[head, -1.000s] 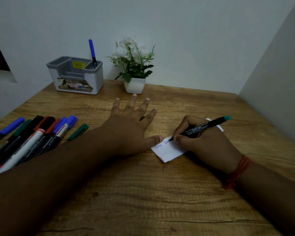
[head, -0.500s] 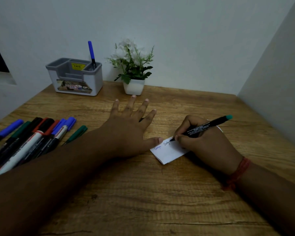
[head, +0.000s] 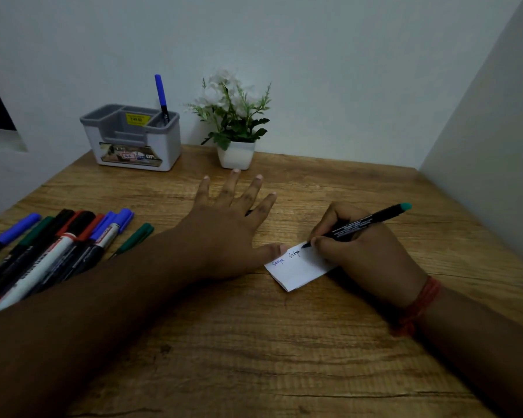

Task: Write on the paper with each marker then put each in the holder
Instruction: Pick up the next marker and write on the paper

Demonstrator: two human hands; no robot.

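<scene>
At nine o'clock on the wooden desk (head: pixel 254 342) lies a loose row of markers (head: pixel 58 248), with blue, green, black and red caps, their caps pointing away from the person. Toward eleven o'clock, against the wall, stands the grey holder (head: pixel 133 140); one blue-capped marker (head: pixel 162 98) stands upright in its right-hand compartment. Just beside it at twelve o'clock sits a small potted plant (head: pixel 234 122) in a white pot. Near the middle, the left hand (head: pixel 224 233) lies flat with fingers spread, its thumb pressing the left edge of the white paper (head: pixel 296 270). That paper carries two short written words. At three o'clock, the right hand (head: pixel 366 251) has its grip closed around a black marker with a teal end (head: pixel 363 223), tip touching the paper's upper edge. A red thread band (head: pixel 420 303) circles that wrist.
</scene>
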